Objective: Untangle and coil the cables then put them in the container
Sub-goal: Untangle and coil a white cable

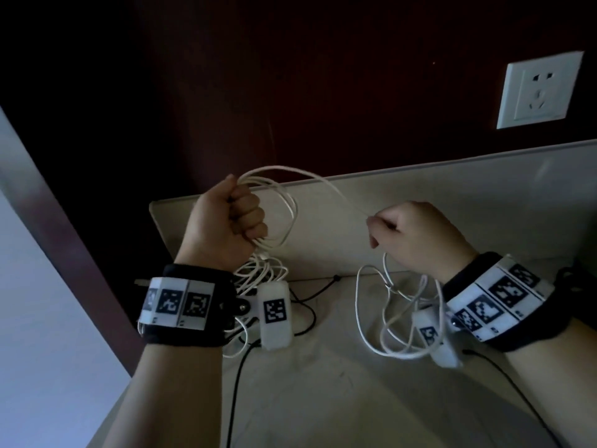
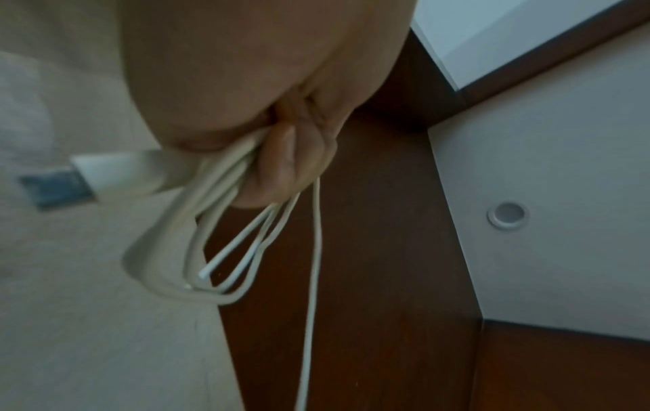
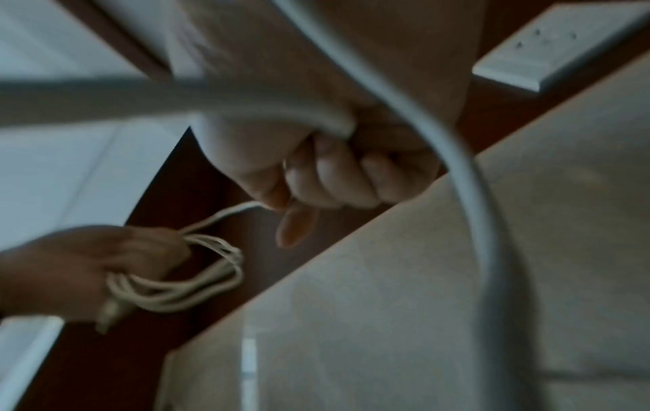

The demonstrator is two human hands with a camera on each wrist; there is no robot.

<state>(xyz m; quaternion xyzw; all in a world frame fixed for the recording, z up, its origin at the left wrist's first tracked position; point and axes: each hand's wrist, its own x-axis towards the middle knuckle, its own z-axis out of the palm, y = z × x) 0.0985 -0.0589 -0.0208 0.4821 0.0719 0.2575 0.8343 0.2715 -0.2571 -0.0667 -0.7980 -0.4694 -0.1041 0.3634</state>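
The left hand (image 1: 226,221) is fisted around a bundle of loops of the white cable (image 1: 284,202), held above the pale surface (image 1: 355,383); the loops stand roughly upright, bulging toward the wall socket (image 1: 539,92). One strand arcs from the fist across to the right hand (image 1: 416,234), which pinches it between thumb and forefinger. Slack trails down from that hand in loose loops onto the surface, beside thin black wires (image 1: 310,315)

The cable (image 1: 287,202) is white, over a pale beige surface (image 1: 355,399). The wall panel (image 1: 290,76) is dark reddish brown, the socket (image 1: 539,92) white. Black wristbands (image 1: 190,302) carry black-and-white square markers.
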